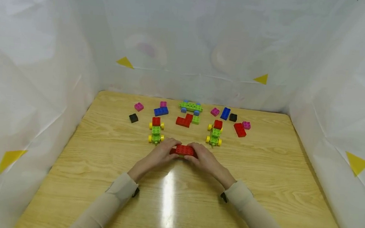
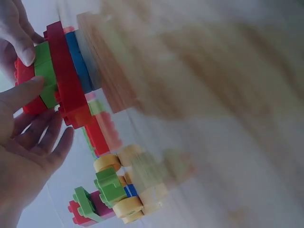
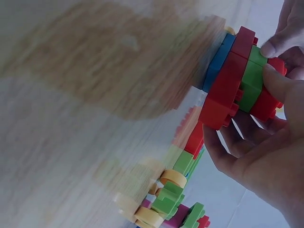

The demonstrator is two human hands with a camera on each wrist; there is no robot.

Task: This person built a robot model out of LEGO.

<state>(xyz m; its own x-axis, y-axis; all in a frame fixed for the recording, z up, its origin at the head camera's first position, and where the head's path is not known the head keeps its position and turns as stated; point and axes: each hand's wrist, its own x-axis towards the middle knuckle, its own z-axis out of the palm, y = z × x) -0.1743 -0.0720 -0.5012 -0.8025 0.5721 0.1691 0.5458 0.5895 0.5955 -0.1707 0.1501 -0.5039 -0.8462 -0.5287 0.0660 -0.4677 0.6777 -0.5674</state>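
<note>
- Sleeves nearest, on both arms.
- Left hand and right hand both gripping brick stack, mid-table.
- Stack: red over green over red, blue at bottom; layers look joined, can't tell if finished.
- Just beyond: left car, right car, yellow wheels, green and red bricks on; likely done.
- Farther: loose red bricks, unused.
- Far: blue-wheeled base, nothing stacked; blue brick, pink brick loose; probably left to build.
</note>
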